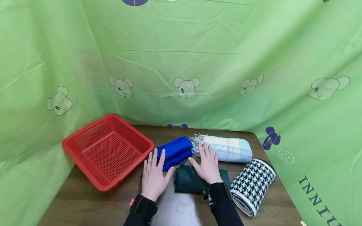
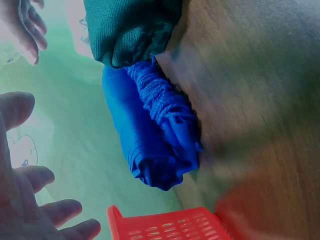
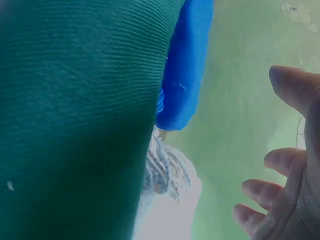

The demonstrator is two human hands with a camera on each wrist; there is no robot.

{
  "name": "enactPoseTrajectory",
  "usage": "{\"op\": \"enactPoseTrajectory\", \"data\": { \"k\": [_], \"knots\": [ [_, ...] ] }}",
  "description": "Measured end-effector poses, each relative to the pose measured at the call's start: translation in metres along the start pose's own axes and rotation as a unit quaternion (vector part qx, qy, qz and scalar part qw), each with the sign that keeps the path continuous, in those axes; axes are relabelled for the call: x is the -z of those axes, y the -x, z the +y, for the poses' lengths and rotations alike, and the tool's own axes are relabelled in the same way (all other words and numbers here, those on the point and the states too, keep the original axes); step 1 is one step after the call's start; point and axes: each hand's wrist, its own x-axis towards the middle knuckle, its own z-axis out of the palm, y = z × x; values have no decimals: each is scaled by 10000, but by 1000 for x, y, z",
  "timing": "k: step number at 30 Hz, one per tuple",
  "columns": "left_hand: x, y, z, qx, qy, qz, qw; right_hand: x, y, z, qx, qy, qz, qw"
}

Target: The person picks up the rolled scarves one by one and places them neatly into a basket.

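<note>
Both hands are held out with fingers spread, holding nothing. In the head view my left hand [image 1: 155,180] is nearest the rolled blue scarf [image 1: 176,147], between it and the red basket's corner. My right hand [image 1: 208,166] is over a dark green rolled cloth [image 1: 186,180], partly covering it; its fingertips reach toward a pale blue-and-white fringed scarf [image 1: 229,147]. To the right lies a black-and-white houndstooth roll [image 1: 254,185]. The left wrist view shows the blue roll [image 2: 150,130] apart from the left fingers [image 2: 62,212]. In the right wrist view the green cloth [image 3: 75,100] fills the left side.
A red plastic basket [image 1: 68,142] with perforated walls stands at the left of the wooden table [image 1: 82,201], nothing visible inside it. A green printed curtain [image 1: 152,62] hangs behind the table and along both sides.
</note>
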Motion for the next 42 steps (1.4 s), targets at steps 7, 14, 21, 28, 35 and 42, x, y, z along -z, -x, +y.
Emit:
{"op": "enactPoseTrajectory", "data": {
  "k": [7,14,21,28,35,42],
  "knots": [
    [1,3,-3,199,156,-273,9993,3,-9,-3,-2,-38,-88,10000],
    [5,4,-3,421,350,-492,9973,5,-18,-4,39,-143,-110,9998],
    [10,6,-3,603,731,-531,9941,5,-26,-4,58,-358,-172,9992],
    [12,8,-4,836,960,-605,9900,5,-33,-2,50,-536,-237,9983],
    [13,10,-2,1125,1241,-702,9834,6,-41,1,-52,-973,-456,9942],
    [13,9,-2,1525,1575,-860,9719,6,-48,4,-129,-1293,-619,9896]
  ]
}}
